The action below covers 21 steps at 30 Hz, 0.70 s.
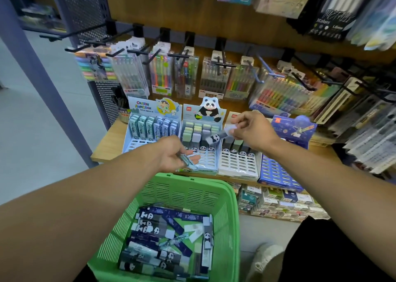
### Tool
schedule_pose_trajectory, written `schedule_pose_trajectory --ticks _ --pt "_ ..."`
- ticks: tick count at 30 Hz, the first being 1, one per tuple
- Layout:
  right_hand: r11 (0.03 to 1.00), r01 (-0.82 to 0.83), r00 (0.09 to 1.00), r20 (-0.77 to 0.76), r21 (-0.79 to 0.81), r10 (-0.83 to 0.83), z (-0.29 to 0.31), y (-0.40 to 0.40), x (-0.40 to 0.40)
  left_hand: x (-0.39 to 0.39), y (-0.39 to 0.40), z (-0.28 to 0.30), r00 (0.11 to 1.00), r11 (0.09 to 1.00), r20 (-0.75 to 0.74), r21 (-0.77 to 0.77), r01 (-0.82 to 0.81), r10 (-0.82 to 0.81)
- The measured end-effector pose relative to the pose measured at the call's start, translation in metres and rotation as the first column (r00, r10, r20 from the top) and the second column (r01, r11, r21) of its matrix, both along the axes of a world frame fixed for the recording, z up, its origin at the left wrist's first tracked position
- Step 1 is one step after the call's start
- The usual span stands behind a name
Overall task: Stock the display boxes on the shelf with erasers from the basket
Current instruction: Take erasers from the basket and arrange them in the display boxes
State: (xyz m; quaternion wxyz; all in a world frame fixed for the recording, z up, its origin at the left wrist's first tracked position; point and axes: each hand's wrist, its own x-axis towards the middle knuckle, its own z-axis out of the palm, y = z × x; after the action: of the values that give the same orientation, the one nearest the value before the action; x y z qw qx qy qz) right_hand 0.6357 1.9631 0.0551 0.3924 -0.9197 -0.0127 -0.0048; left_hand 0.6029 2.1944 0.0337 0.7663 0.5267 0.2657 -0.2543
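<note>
A green basket (192, 192) stands low in front, holding several erasers (169, 238) in panda and dark blue sleeves. On the wooden shelf stand display boxes side by side: a light blue cartoon box (147, 129), a panda box (202, 131), a white box (240, 163) and a dark blue box (278, 174). My left hand (173, 155) grips a pale blue eraser (188, 161) over the panda box's front edge. My right hand (250, 129) pinches a panda eraser (216, 138) above the panda box's slots.
Pen and marker packs (162, 75) hang on black hooks (150, 52) above the boxes. More packs crowd the right side (364, 120). Small boxed goods (278, 200) fill the lower shelf. A grey post (38, 75) stands left. My shoe (265, 260) is beside the basket.
</note>
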Motion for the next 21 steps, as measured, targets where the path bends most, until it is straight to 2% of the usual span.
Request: schedule_pose_trajectory --ticks 3,7,10,15,17,21 --pt "0.995 -0.063 0.998 0.006 -0.079 0.063 -0.012 0.006 0.005 0.003 -0.002 0.001 1.000 1.000 -0.013 -0.002 0.027 -0.027" --pt "0.972 -0.164 0.985 0.021 -0.168 0.170 -0.031 0.025 0.015 0.004 0.004 0.004 0.998 0.995 -0.015 -0.078 0.061 -0.062" --pt "0.946 -0.214 0.970 0.059 -0.244 0.234 -0.041 0.038 0.024 0.004 0.010 0.003 0.985 0.986 -0.030 -0.001 0.169 -0.169" --pt "0.932 -0.215 0.966 0.073 -0.292 0.246 -0.052 0.047 0.032 0.010 0.024 -0.001 0.988 0.989 -0.019 -0.017 0.150 -0.150" --pt "0.926 -0.219 0.966 0.063 -0.309 0.250 -0.054 0.047 0.035 0.010 0.026 -0.001 0.982 0.982 0.028 0.054 0.184 -0.185" --pt "0.920 -0.243 0.964 0.030 -0.309 0.265 -0.057 0.044 0.039 0.012 0.032 -0.012 0.960 0.888 0.080 0.407 0.215 -0.270"
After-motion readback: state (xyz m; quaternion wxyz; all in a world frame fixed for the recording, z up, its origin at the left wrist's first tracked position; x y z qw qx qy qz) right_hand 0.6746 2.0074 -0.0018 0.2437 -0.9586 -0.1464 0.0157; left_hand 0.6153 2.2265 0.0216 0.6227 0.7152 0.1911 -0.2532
